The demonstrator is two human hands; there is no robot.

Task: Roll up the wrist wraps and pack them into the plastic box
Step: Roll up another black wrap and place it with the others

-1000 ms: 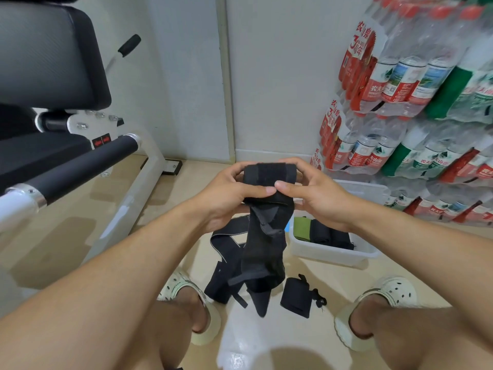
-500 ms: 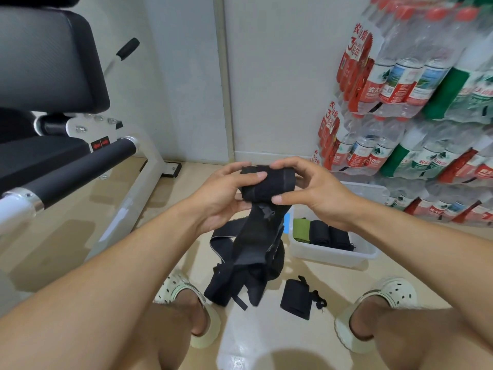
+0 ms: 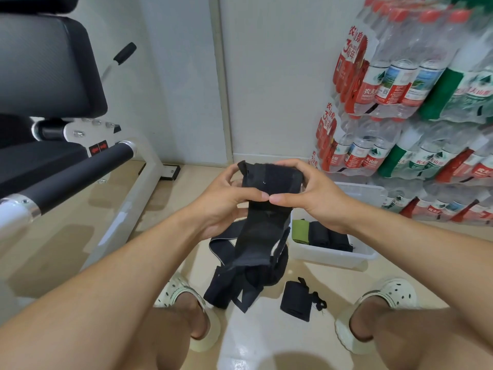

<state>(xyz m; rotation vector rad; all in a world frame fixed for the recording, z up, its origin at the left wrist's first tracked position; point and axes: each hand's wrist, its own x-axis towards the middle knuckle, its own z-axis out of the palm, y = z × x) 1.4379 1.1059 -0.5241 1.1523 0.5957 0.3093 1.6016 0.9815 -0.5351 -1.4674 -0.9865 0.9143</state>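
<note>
A black wrist wrap [image 3: 266, 188] is partly rolled at its top end, and its loose tail hangs down toward the floor. My left hand [image 3: 226, 198] and my right hand [image 3: 312, 196] grip the roll from either side, thumbs meeting in front of it. Below lies a pile of unrolled black wraps [image 3: 240, 284] on the floor. One rolled black wrap [image 3: 294, 300] lies to the right of the pile. The clear plastic box [image 3: 333, 256] stands on the floor at the right and holds a green roll [image 3: 300, 229] and black rolls [image 3: 328, 236].
A weight bench with a black padded bar [image 3: 72, 177] and white frame fills the left. Stacked packs of water bottles [image 3: 413, 102] stand against the wall at the right, just behind the box. My feet in pale clogs [image 3: 378, 300] flank the pile.
The roll between my hands has grown thicker and the hanging tail has become shorter, its end rising off the floor pile. Both hands stayed at the same height.
</note>
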